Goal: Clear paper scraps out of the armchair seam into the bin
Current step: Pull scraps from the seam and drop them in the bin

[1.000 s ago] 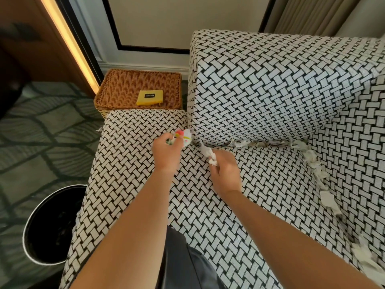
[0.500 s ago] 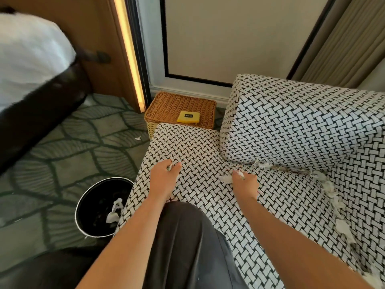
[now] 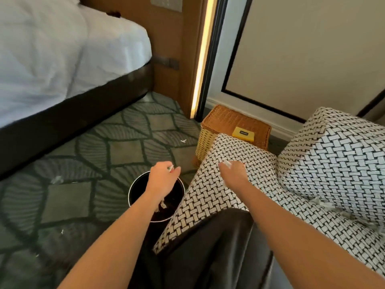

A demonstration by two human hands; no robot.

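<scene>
My left hand hovers over the round black bin on the carpet and pinches a small paper scrap between its fingertips. White scraps lie inside the bin. My right hand is above the left edge of the black-and-white woven armchair seat and holds a white paper scrap. More white scraps stick out of the seam under the back cushion at the right.
A wicker basket with a yellow box on its lid stands behind the armchair by the wall. A bed fills the upper left. Small scraps lie on the patterned carpet. My dark-trousered knee rests at the seat's front.
The view swung left toward the floor. My left hand moved off the seat to above the bin with its scrap. My right hand followed left across the seat, carrying its scrap.
</scene>
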